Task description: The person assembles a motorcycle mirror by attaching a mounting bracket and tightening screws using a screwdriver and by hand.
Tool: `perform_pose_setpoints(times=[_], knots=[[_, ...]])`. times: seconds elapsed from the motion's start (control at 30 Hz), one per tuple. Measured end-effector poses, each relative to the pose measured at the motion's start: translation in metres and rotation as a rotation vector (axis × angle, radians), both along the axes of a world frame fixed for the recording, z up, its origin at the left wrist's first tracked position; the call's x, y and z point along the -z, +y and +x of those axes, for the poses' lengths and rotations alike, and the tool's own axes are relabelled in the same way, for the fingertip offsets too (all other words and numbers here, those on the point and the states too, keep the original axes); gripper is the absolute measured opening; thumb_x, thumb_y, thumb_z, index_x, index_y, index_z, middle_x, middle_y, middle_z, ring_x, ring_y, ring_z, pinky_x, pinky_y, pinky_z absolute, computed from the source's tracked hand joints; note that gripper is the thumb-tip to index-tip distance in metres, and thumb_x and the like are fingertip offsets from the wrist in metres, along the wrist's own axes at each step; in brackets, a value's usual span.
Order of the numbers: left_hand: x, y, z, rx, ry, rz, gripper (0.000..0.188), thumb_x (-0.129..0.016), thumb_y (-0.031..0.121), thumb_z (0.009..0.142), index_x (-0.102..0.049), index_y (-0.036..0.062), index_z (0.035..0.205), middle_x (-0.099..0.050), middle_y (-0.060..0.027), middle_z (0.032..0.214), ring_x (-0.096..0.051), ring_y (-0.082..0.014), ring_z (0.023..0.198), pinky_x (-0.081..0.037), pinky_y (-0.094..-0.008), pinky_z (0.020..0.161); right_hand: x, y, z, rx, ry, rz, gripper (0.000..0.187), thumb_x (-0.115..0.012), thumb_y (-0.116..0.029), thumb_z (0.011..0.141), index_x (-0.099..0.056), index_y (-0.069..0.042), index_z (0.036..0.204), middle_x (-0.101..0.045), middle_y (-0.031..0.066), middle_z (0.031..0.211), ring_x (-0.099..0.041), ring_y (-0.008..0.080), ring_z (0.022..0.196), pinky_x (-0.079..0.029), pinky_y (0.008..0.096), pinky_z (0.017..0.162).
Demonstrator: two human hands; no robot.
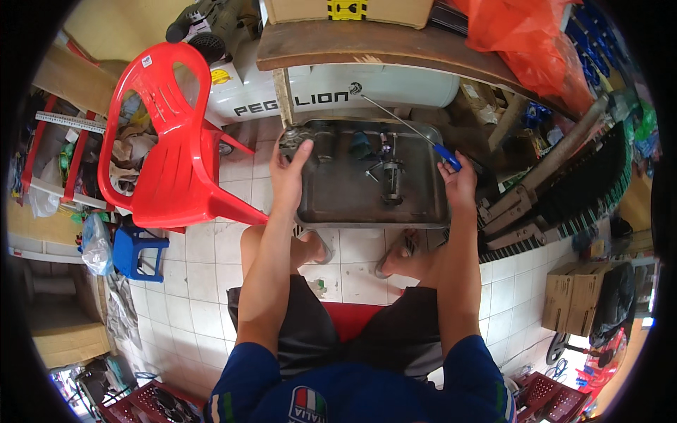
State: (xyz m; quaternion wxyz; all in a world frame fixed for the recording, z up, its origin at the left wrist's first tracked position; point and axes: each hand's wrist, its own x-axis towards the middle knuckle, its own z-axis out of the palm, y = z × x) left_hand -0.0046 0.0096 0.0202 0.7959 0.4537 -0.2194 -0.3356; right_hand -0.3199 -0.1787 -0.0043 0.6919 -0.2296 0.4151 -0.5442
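Observation:
My left hand (288, 173) is closed around a dark, greasy metal part (292, 139) at the left rim of a black tray (352, 217). In my right hand (460, 182), by the tray's right rim, is a long screwdriver (447, 156) with a blue handle. Its thin shaft slants up and left over the tray's far edge, touching nothing that I can make out. Inside the tray lie a dark cylindrical metal part (392, 185), a small metal piece (385, 144) and a dark blue object (361, 146) whose kind is unclear.
A red plastic chair (166, 141) stands to the left, with a blue stool (139, 254) nearer me. Behind the tray are a white tank (324, 95) and a wooden bench (352, 46). Long metal pieces (518, 204) crowd the right side; cardboard boxes (575, 296) sit nearer.

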Motion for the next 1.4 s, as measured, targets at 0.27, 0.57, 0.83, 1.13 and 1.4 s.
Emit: perform_pose_setpoints(times=[0.27, 0.57, 0.83, 1.13, 1.4], knots=[[0.000, 0.024, 0.015, 0.142, 0.341, 0.005, 0.026, -0.063, 0.031, 0.094, -0.059, 0.0110, 0.110, -0.064, -0.0019, 0.099, -0.061, -0.0174, 0.094, -0.049, -0.0470, 0.089, 0.010, 0.018, -0.006, 0.011, -0.024, 0.029, 0.016, -0.059, -0.012, 0.095, -0.055, -0.004, 0.108, -0.053, 0.0055, 0.083, -0.054, 0.0165, 0.069, -0.058, 0.0473, 0.084], [0.042, 0.023, 0.021, -0.007, -0.224, 0.420, 0.053, -0.078, 0.005, 0.074, -0.054, 0.0015, 0.121, -0.067, -0.0096, 0.103, -0.066, -0.0222, 0.088, -0.054, -0.0343, 0.074, -0.003, 0.064, -0.016, -0.120, -0.037, -0.048, 0.026, -0.059, -0.011, 0.096, -0.050, -0.004, 0.120, -0.052, 0.0062, 0.086, -0.054, 0.0165, 0.068, -0.059, 0.0502, 0.084], [0.022, 0.016, -0.033, -0.092, -1.013, 1.018, 0.113, -0.084, 0.032, 0.067, -0.016, -0.0065, 0.149, -0.066, -0.0268, 0.115, -0.065, -0.0410, 0.106, -0.052, -0.0451, 0.091, 0.008, 0.073, -0.016, -0.139, -0.123, -0.074, 0.031, -0.059, -0.010, 0.096, -0.046, -0.003, 0.124, -0.051, 0.0089, 0.090, -0.054, 0.0174, 0.070, -0.058, 0.0529, 0.087], [0.010, 0.011, -0.049, 0.035, -1.227, 1.318, 0.122, -0.082, 0.043, 0.073, -0.004, -0.0057, 0.153, -0.067, -0.0231, 0.115, -0.067, -0.0365, 0.104, -0.054, -0.0437, 0.090, 0.003, 0.070, -0.023, -0.091, -0.221, -0.070, 0.024, -0.058, -0.009, 0.097, -0.049, -0.003, 0.118, -0.052, 0.0086, 0.088, -0.053, 0.0173, 0.069, -0.058, 0.0539, 0.087], [0.013, 0.025, -0.035, -0.034, -1.334, 1.150, 0.118, -0.084, 0.044, 0.072, -0.013, -0.0053, 0.151, -0.067, -0.0257, 0.111, -0.067, -0.0388, 0.101, -0.054, -0.0440, 0.088, 0.004, 0.070, -0.016, -0.073, -0.176, -0.033, 0.023, -0.056, -0.010, 0.098, -0.049, -0.003, 0.118, -0.052, 0.0079, 0.082, -0.052, 0.0158, 0.065, -0.059, 0.0531, 0.085]])
